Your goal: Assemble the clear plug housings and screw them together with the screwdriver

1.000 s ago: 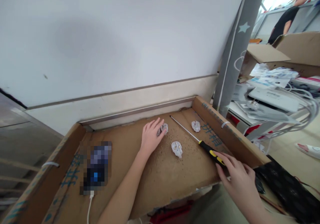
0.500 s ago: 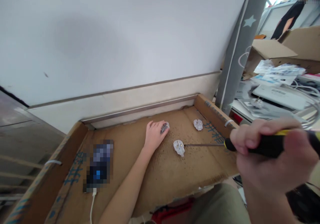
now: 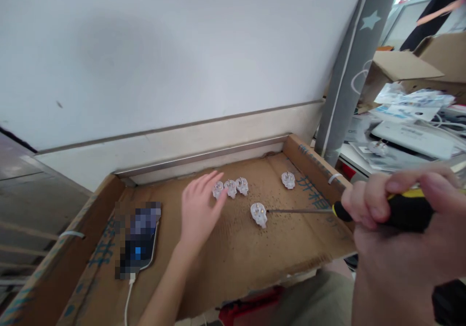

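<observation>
My right hand (image 3: pixel 404 219) is wrapped round the black and yellow handle of a screwdriver (image 3: pixel 302 211). The shaft points left, and its tip is at the right edge of a white plug part with metal pins (image 3: pixel 258 215); contact is unclear. My left hand (image 3: pixel 199 203) is open, fingers stretched and thumb apart, over the left end of a row of three similar plug parts (image 3: pixel 230 188). Its fingers partly cover the leftmost one (image 3: pixel 217 190). Another plug part (image 3: pixel 288 180) lies apart toward the right wall of the cardboard tray (image 3: pixel 225 267).
Small dark specks are scattered on the cardboard. A phone (image 3: pixel 140 241) with a white cable lies at the tray's left. A white panel (image 3: pixel 182 73) rises behind, beside a grey post (image 3: pixel 344 73). Cluttered bags and an open box (image 3: pixel 407 66) are at right, with a person beyond.
My left hand has moved left and its fingers have spread, uncovering the row of plug parts. The screwdriver stays by the same plug part in my right hand.
</observation>
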### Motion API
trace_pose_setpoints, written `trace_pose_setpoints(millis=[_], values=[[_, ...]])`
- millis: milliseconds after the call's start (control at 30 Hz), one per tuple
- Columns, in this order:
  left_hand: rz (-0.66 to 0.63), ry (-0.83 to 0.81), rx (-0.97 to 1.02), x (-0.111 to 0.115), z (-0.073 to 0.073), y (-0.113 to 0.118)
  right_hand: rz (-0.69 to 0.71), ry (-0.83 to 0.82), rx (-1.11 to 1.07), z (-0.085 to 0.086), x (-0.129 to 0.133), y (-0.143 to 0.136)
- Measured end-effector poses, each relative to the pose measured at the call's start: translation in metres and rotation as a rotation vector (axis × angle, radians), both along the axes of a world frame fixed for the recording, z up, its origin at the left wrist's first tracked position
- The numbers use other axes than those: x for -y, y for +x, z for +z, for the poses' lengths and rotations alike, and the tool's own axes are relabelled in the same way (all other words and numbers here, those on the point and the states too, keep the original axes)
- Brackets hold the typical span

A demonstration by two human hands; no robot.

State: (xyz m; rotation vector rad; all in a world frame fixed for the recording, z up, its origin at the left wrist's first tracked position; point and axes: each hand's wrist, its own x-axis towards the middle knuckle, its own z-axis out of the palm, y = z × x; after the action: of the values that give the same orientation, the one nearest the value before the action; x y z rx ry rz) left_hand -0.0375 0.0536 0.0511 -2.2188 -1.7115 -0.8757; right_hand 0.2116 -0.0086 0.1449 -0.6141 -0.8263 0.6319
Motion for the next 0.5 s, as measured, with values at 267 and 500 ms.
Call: trace_pose_setpoints(millis=[267,500], values=[[0.415,-0.144,-0.178,0.02,-0.007,-0.121,0.072,0.092,0.109,-0.013,0.014,-0.002],[-0.303,-0.377,0.087,0.022,-0.021,0.01,0.043,-0.014,0.181,-0.009,0.023,-0.015]])
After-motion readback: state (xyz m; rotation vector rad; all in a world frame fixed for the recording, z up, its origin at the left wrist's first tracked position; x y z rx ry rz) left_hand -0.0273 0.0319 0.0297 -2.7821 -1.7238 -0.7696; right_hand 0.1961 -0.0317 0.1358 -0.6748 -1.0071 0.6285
